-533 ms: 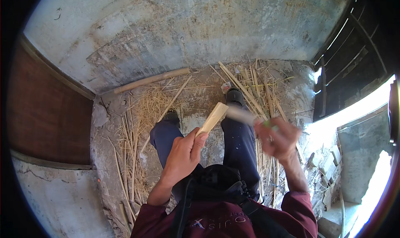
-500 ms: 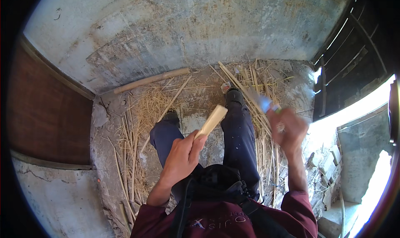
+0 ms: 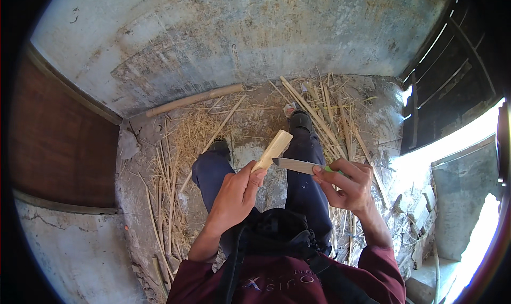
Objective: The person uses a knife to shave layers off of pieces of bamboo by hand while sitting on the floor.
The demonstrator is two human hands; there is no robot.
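My left hand (image 3: 232, 196) is wrapped round the lower end of a short, pale piece of split wood or bamboo (image 3: 275, 146), which tilts up to the right above my lap. Between the fingers of my right hand (image 3: 348, 186) is a knife (image 3: 296, 165) with a green handle (image 3: 332, 170), partly hidden by the grip. The blade points left, its tip close beside the right edge of the pale piece; whether they touch I cannot tell. Both hands are closed on what they hold.
My legs (image 3: 306, 192) stretch forward over the floor. Loose straw and shavings (image 3: 194, 131) lie on the left, long split strips (image 3: 314, 115) on the right. A round pole (image 3: 194, 101) rests along the stained wall (image 3: 255, 43). Broken blocks (image 3: 418, 211) lie at the right.
My right hand has moved left and down, bringing the blurred knife from the right over to the pale piece, where it now shows sharply. My left hand has hardly moved.
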